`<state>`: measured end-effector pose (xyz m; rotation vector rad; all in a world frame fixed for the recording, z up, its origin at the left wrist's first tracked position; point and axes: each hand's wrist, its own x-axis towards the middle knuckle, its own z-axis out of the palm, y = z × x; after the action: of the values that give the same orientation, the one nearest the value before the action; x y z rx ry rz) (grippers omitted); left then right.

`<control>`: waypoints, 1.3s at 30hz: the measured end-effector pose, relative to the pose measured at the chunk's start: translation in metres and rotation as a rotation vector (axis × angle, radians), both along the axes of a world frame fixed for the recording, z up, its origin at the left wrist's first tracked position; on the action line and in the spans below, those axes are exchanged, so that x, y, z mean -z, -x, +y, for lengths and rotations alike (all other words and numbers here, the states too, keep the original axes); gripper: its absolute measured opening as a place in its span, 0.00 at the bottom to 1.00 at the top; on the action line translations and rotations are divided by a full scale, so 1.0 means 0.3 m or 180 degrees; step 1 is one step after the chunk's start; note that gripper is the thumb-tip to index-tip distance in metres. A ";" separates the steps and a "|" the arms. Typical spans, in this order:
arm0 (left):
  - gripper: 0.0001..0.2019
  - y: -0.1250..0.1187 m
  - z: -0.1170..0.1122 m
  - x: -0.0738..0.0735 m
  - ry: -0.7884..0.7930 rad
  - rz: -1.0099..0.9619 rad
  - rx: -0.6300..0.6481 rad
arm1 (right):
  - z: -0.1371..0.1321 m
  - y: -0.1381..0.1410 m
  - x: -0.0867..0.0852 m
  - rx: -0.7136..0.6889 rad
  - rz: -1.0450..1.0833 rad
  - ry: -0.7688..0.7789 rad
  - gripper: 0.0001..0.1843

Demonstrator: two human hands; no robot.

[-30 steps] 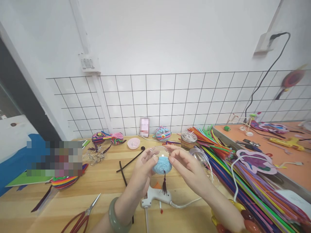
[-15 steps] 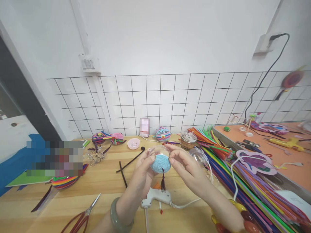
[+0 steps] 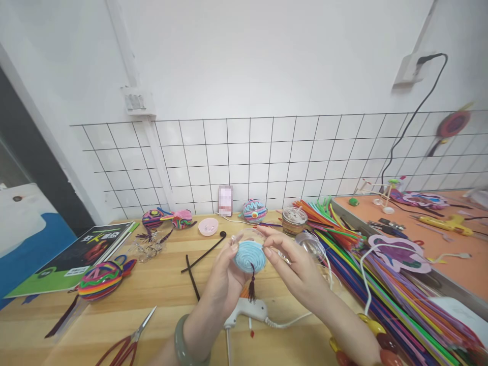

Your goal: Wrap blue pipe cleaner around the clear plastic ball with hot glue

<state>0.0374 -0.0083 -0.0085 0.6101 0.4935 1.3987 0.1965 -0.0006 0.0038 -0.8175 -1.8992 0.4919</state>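
Over the middle of the wooden table I hold a clear plastic ball (image 3: 249, 255), its near side covered by a flat coil of light blue pipe cleaner. From the coil's centre hangs a dark maroon tassel (image 3: 251, 290). My left hand (image 3: 224, 272) is closed round the ball's left side, thumb on the rim of the blue coil. On the other side, my right hand (image 3: 292, 262) pinches the ball's right edge between thumb and fingers; what the fingertips press on is partly hidden. Beneath the hands lies a white glue gun (image 3: 247, 310).
Red-handled scissors (image 3: 127, 343) lie front left, near a rainbow-striped ball (image 3: 101, 279). Black pipe cleaners (image 3: 192, 277) cross left of my hands. Behind stand a pink dish (image 3: 208, 227) and a jar (image 3: 294, 220). Colourful pipe cleaners (image 3: 385, 300) and a white cable (image 3: 364, 274) fill the right.
The view has shifted slightly. Both hands still hold the ball, whose blue coil now faces me a little more fully.
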 end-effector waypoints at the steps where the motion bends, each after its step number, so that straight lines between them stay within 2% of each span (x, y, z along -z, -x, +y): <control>1: 0.17 -0.003 -0.001 0.000 0.0032 -0.0058 -0.0006 | -0.001 0.001 0.001 0.0005 -0.0011 -0.0095 0.07; 8: 0.16 -0.012 -0.013 -0.004 0.0031 -0.0238 -0.0001 | -0.003 0.011 0.009 0.0102 0.0113 -0.0517 0.11; 14: 0.20 -0.014 -0.020 -0.018 0.0068 -0.0297 -0.0048 | -0.008 0.011 0.007 0.0170 -0.0032 -0.0793 0.15; 24: 0.23 -0.021 -0.024 -0.020 0.0104 -0.0352 0.0020 | -0.008 0.006 0.023 0.0154 -0.0208 -0.1031 0.20; 34: 0.13 -0.016 -0.023 -0.011 -0.0176 -0.0244 -0.0159 | -0.005 -0.006 0.001 0.0166 -0.0217 -0.0735 0.15; 39: 0.15 -0.021 -0.024 -0.001 -0.0138 -0.0320 -0.0149 | 0.008 -0.012 0.024 0.0214 -0.0500 -0.1078 0.22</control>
<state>0.0436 -0.0155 -0.0081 0.5631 0.4002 1.4801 0.2000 0.0019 -0.0034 -0.7073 -2.0185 0.0601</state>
